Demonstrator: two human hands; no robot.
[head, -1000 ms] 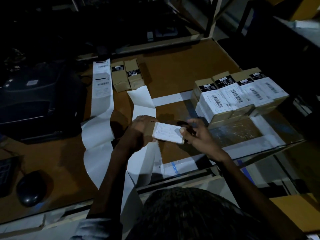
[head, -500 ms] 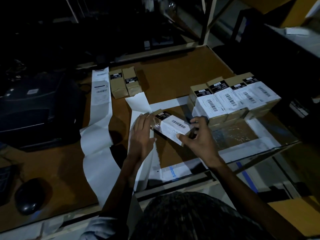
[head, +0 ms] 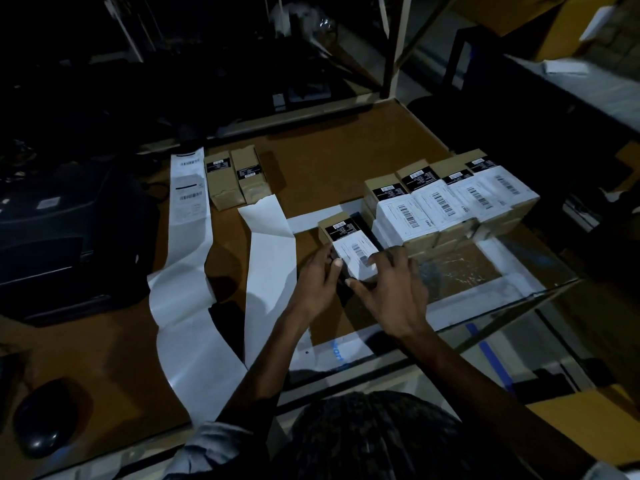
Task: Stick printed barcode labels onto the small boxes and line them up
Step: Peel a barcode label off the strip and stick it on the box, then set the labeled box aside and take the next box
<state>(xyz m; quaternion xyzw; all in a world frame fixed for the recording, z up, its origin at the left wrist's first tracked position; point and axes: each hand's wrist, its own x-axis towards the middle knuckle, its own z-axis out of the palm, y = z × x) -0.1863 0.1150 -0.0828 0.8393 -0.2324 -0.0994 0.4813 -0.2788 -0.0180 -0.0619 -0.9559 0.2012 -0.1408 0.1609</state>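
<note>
A small brown box with a white barcode label lies on the table just left of the row of labelled boxes. My left hand grips its near left side, thumb on the label's edge. My right hand pinches the near end, index finger on the label and thumb at the edge, the other fingers spread towards the row. Two unlabelled brown boxes stand at the back left, beside a strip of printed labels.
An empty strip of backing paper trails towards the table's front edge. A dark label printer stands on the left and a mouse lies at the front left. A glass panel sits right of my hands.
The labelled box went from held up in both hands down onto the table and towards the row. Both hands moved forward and right with it.
</note>
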